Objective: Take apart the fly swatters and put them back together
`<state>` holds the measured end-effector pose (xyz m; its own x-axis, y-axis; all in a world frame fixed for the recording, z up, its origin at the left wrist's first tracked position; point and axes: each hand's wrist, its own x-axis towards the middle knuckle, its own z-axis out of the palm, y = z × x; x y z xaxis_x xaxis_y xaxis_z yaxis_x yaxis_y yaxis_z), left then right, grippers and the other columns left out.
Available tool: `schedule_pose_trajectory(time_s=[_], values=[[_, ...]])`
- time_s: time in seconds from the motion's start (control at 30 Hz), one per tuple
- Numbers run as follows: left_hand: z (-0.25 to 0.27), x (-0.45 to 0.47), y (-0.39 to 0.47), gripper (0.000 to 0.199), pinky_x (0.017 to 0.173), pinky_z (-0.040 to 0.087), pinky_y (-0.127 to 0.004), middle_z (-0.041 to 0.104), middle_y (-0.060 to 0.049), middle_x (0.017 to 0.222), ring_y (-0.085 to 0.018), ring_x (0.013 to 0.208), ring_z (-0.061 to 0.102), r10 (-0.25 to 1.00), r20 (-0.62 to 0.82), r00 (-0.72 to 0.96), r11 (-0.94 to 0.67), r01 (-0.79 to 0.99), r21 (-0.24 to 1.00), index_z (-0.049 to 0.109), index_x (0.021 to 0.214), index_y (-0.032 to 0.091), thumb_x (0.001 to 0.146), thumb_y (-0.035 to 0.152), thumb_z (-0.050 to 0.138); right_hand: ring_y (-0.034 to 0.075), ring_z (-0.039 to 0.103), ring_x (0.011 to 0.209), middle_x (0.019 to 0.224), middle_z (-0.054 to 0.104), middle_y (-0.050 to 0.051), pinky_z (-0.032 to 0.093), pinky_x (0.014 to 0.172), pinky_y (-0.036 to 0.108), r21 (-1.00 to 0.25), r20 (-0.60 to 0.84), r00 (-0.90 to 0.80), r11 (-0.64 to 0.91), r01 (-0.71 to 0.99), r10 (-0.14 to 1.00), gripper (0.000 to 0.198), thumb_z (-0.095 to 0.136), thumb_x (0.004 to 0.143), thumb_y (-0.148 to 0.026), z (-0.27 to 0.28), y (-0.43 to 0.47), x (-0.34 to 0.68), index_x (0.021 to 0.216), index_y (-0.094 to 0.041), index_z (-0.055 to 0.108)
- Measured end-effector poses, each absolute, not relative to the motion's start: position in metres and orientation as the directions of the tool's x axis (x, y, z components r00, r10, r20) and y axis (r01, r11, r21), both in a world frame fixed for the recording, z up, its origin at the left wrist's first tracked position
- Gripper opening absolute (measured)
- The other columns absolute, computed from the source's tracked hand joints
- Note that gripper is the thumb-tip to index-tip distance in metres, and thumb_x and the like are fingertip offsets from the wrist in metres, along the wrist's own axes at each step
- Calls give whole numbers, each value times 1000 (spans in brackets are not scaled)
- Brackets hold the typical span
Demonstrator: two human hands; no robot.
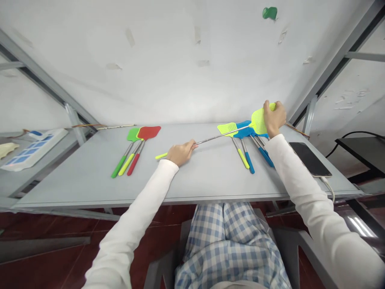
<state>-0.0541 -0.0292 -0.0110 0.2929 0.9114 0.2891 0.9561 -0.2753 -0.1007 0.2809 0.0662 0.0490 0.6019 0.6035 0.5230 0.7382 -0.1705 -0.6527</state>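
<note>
A yellow-green fly swatter [258,121] with a long metal rod is stretched between my two hands above the table. My left hand [181,153] is closed around the rod close to its yellow-green handle. At the other end, my right hand [274,118] grips the perforated head. Below and beside the right hand lie another yellow-green swatter [243,158] and several blue swatters [248,161], their handles toward me. Left of my left hand rest a green swatter [119,166], a yellow swatter [126,164] and a red swatter [149,132], fanned out with overlapping heads.
The grey table [192,182] runs along a white wall. A black phone [309,158] with a white cable lies at the right end. A white power strip [35,150] sits on a surface at the far left. Metal frame posts [75,124] rise at both sides.
</note>
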Motion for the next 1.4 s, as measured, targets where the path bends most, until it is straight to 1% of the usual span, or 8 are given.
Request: schedule_pose_trajectory(time_s=[0.37,0.73,0.93,1.03,1.1,1.17,1.27,1.4], values=[[9,11,-35,45,61,38,-29,71,-10,85,-24,76,68,902,245,357,-381,923,57,52,112,20,99,47,19,24,57,76,74,57,7,37,67,33,-631,561,456,0,776,691,58,20,91,-66,32,38,188,87,-19,53],[5,24,-37,31,61,34,-28,67,-4,82,-21,72,64,909,266,320,-403,834,377,49,106,20,99,42,29,24,58,83,75,56,6,38,73,33,-588,579,349,81,805,736,56,23,91,-66,52,25,176,93,-19,53],[2,34,-34,18,60,35,-24,52,6,63,-11,55,50,913,222,342,-381,521,764,44,109,21,94,31,43,24,58,85,77,59,6,39,76,34,-558,590,229,186,809,774,54,31,89,-68,50,55,195,89,-20,55],[-6,36,-31,17,58,40,-22,55,6,68,-8,54,52,925,78,373,-189,270,944,41,107,21,90,20,44,22,57,87,83,61,6,40,77,33,-566,573,154,254,784,805,52,28,92,-64,42,76,210,93,-20,56],[-11,36,-30,13,60,43,-23,58,5,69,-9,58,57,941,11,339,-67,152,986,40,102,20,90,19,43,20,56,91,91,61,8,40,80,33,-553,601,122,300,777,790,48,24,96,-55,32,85,221,102,-18,54],[-14,35,-29,10,65,45,-25,62,2,73,-10,64,60,971,-25,237,-1,109,994,39,100,20,91,21,43,21,55,97,99,60,12,40,84,34,-504,623,103,297,811,776,41,24,98,-43,18,86,231,108,-16,53],[-19,36,-24,11,78,46,-30,70,-4,87,-14,83,64,997,-71,31,64,188,980,39,100,21,91,25,44,27,52,101,104,59,18,39,87,37,-377,522,50,178,909,852,31,32,94,-27,-5,73,234,107,-12,56],[-29,52,-10,16,93,43,-32,69,-10,106,-18,110,58,995,-85,-61,98,260,961,39,99,20,88,20,50,34,48,109,116,56,22,36,87,40,-123,363,-117,172,977,924,32,45,87,-28,-26,45,222,111,-10,55]])
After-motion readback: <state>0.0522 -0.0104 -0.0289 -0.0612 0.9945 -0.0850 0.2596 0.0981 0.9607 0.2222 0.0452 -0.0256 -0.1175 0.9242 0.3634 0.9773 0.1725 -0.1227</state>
